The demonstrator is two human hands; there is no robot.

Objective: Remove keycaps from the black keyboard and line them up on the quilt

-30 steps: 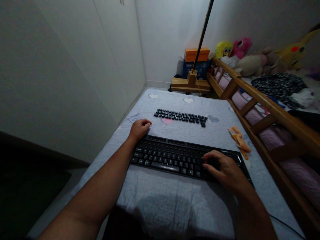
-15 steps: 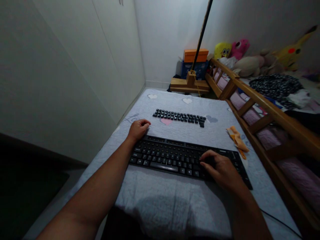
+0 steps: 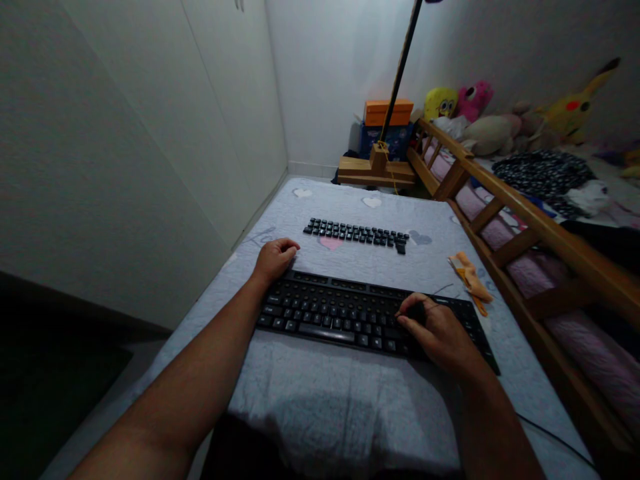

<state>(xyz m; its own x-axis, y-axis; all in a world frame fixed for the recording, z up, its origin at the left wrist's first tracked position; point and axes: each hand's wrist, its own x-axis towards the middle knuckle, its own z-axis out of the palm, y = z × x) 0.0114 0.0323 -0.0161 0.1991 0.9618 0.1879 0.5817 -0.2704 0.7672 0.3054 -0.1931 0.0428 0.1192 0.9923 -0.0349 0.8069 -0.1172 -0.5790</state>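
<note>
A black keyboard (image 3: 330, 332) lies on the quilted bed cover; its upper rows show bare key mounts, while its lower rows have their keycaps. At its upper left corner rests my left hand (image 3: 276, 259), fingers curled and closed, with nothing visible in them. Over the right part of the keyboard, my right hand (image 3: 434, 328) pinches thumb and forefinger together on a thin wire (image 3: 444, 289), whose far end sticks out beyond the knuckles. What its tip touches is too small to tell. Beyond the keyboard, loose black keycaps (image 3: 356, 232) lie in rows.
An orange-handled tool with tan cloth (image 3: 470, 277) lies at the right. A wooden bed rail (image 3: 525, 207) runs along that side, with plush toys (image 3: 440, 103) behind. White cabinet doors (image 3: 200, 133) stand left. A cable (image 3: 555, 440) trails at lower right. Boxes (image 3: 387, 113) stand at the back.
The view has shifted slightly. My right hand has turned a little over the keys, and the thin wire now shows above it. My left hand stays where it was.
</note>
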